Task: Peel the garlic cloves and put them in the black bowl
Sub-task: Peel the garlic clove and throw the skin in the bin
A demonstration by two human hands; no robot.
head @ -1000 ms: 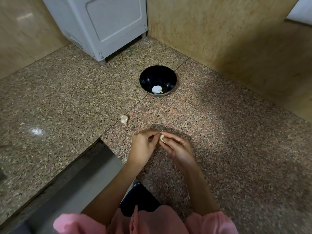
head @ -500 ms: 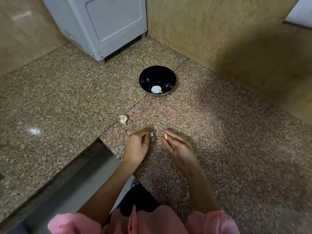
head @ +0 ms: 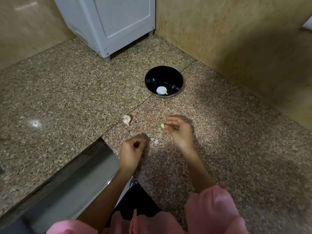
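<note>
Right hand pinches a peeled garlic clove at its fingertips, above the granite counter and short of the black bowl. The bowl holds one pale piece. Left hand is curled, fingertips at a scrap of skin; whether it grips the scrap cannot be told. An unpeeled clove lies on the counter beyond it.

Assessment: the bare clove is light, firm and probably slick, so it is best held across its broad sides. The unpeeled clove's papery skin should tear most easily from the root end.
</note>
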